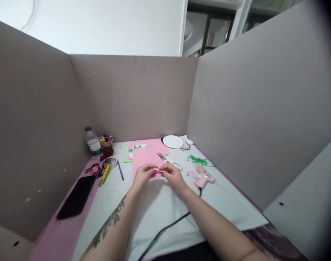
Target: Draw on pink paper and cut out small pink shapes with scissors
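My left hand (143, 174) and my right hand (173, 175) meet over the middle of the white table sheet (165, 206). Together they pinch a small pink paper piece (157, 171) between their fingertips. A larger pink paper sheet (144, 159) lies flat just behind the hands. White-handled scissors (169, 161) rest on the table right behind my right hand. A pink glue gun (203, 177) lies to the right of my right hand, its black cord (165, 229) running toward me.
Grey cardboard walls (135, 94) box in the desk on three sides. A black phone (77, 197), pens (105, 173), a tape roll (111, 162), a water bottle (92, 142) and a pen cup (107, 145) sit left. A white plate (173, 141) and green paper shreds (197, 160) lie at the back right.
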A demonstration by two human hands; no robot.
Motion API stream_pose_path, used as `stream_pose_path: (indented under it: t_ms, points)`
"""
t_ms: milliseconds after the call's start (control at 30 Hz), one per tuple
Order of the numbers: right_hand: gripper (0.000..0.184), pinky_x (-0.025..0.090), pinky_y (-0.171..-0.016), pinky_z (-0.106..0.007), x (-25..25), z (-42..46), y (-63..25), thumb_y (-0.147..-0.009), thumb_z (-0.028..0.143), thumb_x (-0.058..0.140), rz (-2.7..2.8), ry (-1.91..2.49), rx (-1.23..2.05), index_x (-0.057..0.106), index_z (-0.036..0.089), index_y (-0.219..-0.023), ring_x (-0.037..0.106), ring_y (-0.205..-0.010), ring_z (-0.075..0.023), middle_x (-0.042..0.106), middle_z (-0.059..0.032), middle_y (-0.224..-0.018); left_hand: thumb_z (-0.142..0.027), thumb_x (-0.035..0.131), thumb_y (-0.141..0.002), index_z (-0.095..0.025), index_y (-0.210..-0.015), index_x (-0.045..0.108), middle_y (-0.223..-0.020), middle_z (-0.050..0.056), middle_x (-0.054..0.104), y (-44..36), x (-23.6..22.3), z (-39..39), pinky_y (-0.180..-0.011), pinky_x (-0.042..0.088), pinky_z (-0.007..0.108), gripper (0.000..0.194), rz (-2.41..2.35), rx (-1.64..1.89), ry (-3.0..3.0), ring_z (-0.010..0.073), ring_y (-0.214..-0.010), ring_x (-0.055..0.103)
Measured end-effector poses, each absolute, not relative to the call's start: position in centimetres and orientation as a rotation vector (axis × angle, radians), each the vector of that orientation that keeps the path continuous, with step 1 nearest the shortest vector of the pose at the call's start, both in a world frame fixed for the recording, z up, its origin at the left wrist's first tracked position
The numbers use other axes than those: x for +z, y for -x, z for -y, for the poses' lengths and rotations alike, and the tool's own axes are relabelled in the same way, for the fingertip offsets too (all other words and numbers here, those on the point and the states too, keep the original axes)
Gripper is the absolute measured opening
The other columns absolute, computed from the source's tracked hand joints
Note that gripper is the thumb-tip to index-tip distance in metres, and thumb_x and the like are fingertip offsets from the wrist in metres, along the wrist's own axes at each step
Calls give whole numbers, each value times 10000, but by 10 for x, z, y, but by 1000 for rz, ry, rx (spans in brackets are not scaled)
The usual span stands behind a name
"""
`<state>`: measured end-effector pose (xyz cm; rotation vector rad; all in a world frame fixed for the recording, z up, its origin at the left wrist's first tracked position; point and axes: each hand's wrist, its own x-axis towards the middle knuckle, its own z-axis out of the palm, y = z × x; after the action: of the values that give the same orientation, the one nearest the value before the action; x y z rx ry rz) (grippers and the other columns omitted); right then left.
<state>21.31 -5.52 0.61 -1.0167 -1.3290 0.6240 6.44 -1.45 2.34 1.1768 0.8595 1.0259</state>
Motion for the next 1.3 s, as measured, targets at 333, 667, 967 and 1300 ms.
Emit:
stream_pose_path:
  t_ms: [333, 667, 967, 1300]
  points:
    - [177, 467, -656, -289, 17, 63, -212, -682, 107, 564, 1352, 914, 634, 705, 213, -699, 553, -741, -160, 582, -33, -768, -113, 618, -583, -125, -760, 695, -736, 45, 683, -63, 28, 17, -658, 471, 239, 193, -819, 1009, -1090, 119, -645, 620]
    - [211, 471, -661, -290, 17, 66, -212, -743, 95, 542, 1435, 910, 459, 712, 219, -759, 566, -752, -158, 567, -39, -804, -198, 697, -647, -145, -909, 641, -837, 43, 659, -64, 37, 23, -722, 485, 267, 273, -676, 995, -945, 119, -698, 621]
    - [260, 459, -731, -313, 12, 65, -212, -752, 58, 519, 1539, 915, 318, 707, 229, -805, 567, -793, -168, 569, -40, -813, -230, 769, -569, -122, -807, 654, -723, 14, 635, -66, 32, 22, -672, 464, 248, 286, -775, 1050, -994, 106, -646, 596]
    - [115, 446, -624, -253, 14, 64, -210, -778, 187, 524, 1462, 1118, 443, 632, 187, -817, 569, -773, -164, 605, -38, -820, -237, 660, -653, -121, -825, 682, -662, 32, 651, -64, 31, 19, -600, 462, 249, 208, -938, 1136, -1426, 135, -605, 578]
